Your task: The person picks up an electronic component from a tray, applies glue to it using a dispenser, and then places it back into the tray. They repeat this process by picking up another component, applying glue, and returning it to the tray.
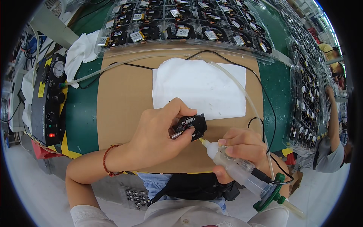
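My left hand [157, 132] is closed round a small black round electronic part [194, 124], held up over the cardboard between thumb and fingers. A metallic piece shows at its near left side, partly behind the fingers. In my right hand [242, 147] is a clear glue-dispensing syringe [238, 166] with a green cap [270, 193], slanting down to the right. Its pale yellow tip [203, 141] is at the lower edge of the black part; whether they touch I cannot tell. A clear air hose and a black cable run to the syringe.
A white sheet [200, 89] lies on the brown cardboard [124, 94]. Trays of black parts [181, 32] stand at the back and right. On the left is a black dispenser box [49, 102] with a gauge, beside a white cloth [81, 53]. Another person's arm [332, 121] shows at far right.
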`<state>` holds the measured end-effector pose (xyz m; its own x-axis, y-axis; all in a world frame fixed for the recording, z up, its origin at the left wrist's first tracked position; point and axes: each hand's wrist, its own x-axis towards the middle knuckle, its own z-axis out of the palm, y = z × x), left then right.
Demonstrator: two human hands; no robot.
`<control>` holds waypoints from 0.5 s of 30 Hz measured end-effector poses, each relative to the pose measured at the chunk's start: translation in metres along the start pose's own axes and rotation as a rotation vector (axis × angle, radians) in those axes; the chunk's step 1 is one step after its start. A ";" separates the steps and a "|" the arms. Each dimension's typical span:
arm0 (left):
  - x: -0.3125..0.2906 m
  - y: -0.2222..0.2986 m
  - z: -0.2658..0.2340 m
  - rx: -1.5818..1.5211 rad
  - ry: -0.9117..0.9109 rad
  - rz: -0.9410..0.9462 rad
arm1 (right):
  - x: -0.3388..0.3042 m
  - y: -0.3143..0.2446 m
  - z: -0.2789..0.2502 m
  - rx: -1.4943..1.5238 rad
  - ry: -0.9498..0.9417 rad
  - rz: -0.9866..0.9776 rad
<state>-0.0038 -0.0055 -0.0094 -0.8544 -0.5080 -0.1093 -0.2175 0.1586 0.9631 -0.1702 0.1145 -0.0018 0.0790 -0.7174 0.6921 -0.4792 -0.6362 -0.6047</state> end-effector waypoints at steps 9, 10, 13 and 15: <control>0.000 0.002 0.000 0.019 -0.009 -0.014 | -0.002 0.002 0.004 0.020 0.039 -0.018; 0.000 0.002 0.000 0.018 -0.011 -0.013 | -0.002 0.001 0.003 0.018 0.039 -0.017; 0.000 0.000 0.000 0.008 -0.004 -0.004 | -0.002 0.001 0.001 0.042 -0.002 -0.012; 0.000 -0.001 0.000 0.000 -0.004 -0.001 | -0.003 0.001 0.001 0.011 -0.006 0.002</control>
<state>-0.0038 -0.0056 -0.0103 -0.8560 -0.5048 -0.1115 -0.2187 0.1581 0.9629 -0.1701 0.1158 -0.0041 0.0834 -0.7207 0.6882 -0.4695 -0.6376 -0.6108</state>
